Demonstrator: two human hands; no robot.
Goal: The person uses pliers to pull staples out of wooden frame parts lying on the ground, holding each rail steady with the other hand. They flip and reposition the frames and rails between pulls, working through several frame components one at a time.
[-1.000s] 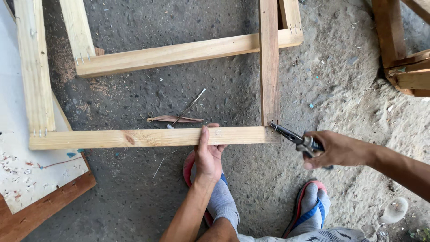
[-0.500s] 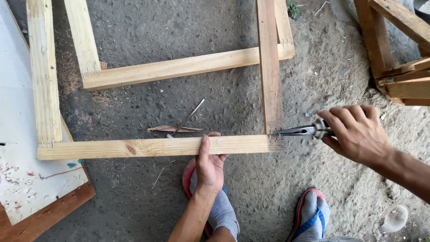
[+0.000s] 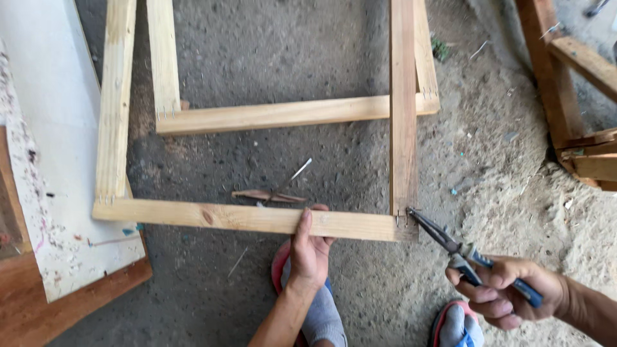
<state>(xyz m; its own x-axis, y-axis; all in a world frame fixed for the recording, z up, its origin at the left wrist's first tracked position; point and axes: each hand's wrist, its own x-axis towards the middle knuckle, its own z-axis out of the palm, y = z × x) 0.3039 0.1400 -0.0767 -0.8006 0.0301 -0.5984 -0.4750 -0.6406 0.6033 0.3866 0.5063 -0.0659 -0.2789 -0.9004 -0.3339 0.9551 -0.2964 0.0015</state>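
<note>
pliers [image 3: 450, 243] at frame [image 3: 257, 218] corner, perhaps gripping staple

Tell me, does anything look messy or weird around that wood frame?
A little. A loose nail and a brown wood splinter lie on the ground inside the wooden frame, close to the left hand. The white board beside it is speckled with stains. The frame itself looks sound.

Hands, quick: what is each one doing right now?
Left hand: open, pressing flat on the near wooden rail.
Right hand: closed around the pliers, tips at the frame's corner staples.
</note>
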